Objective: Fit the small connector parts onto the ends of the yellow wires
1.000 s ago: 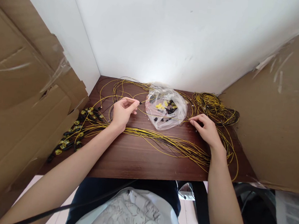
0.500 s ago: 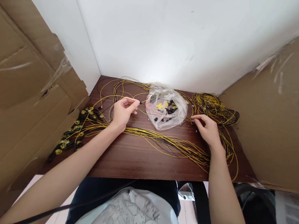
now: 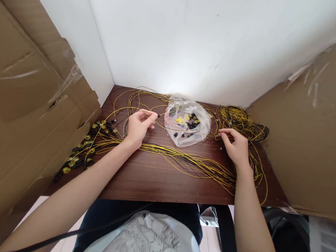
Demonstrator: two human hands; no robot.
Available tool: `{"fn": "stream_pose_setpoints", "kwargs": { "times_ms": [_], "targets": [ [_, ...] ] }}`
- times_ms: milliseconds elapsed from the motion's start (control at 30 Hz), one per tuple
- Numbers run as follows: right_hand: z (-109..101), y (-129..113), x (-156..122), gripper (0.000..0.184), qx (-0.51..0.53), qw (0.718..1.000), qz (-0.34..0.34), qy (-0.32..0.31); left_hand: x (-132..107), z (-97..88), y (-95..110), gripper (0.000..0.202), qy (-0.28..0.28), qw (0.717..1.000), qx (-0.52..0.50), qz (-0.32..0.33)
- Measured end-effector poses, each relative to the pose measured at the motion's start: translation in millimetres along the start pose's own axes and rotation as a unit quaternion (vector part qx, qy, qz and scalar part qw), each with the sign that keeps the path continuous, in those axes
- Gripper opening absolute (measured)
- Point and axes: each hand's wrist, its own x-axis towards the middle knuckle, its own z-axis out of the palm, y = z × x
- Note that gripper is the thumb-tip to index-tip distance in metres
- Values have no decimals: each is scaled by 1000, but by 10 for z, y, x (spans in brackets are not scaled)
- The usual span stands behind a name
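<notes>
My left hand [image 3: 139,126] pinches a thin yellow wire [image 3: 172,129] near its black-tipped end, left of a clear plastic bag [image 3: 186,122] of small yellow and black connectors. My right hand [image 3: 235,146] pinches the same wire to the right of the bag, fingers curled on it. The wire runs stretched between both hands across the bag's front. A long bundle of yellow wires [image 3: 183,159] lies on the dark wooden table [image 3: 152,179] just below my hands.
A tangled coil of yellow wires [image 3: 242,122] lies at the back right. Finished wires with black and yellow connectors [image 3: 86,146] lie at the left edge. Cardboard sheets [image 3: 27,103] lean on both sides, and a white wall stands behind.
My right hand has shifted slightly right and back along the wire. The left hand has stayed in place.
</notes>
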Motion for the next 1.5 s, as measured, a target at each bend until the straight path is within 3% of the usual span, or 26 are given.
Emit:
{"fn": "stream_pose_setpoints", "kwargs": {
  "times_ms": [167,433,800,1067,1500],
  "targets": [
    [-7,-1,-8,20,1,1000,25,-6,-3,6,7,18,2,1000,-1,-6],
    [15,78,-5,16,-11,997,-16,-68,-6,4,8,16,3,1000,0,-3],
    [-1,72,-4,17,-37,998,19,-50,7,2,-5,18,3,1000,4,-5],
    [20,76,-9,16,29,997,58,-44,5,0,-5,17,1,1000,4,-1],
    [24,55,-2,15,35,997,56,-46,2,1,-3,18,3,1000,7,-1]
  ]
}}
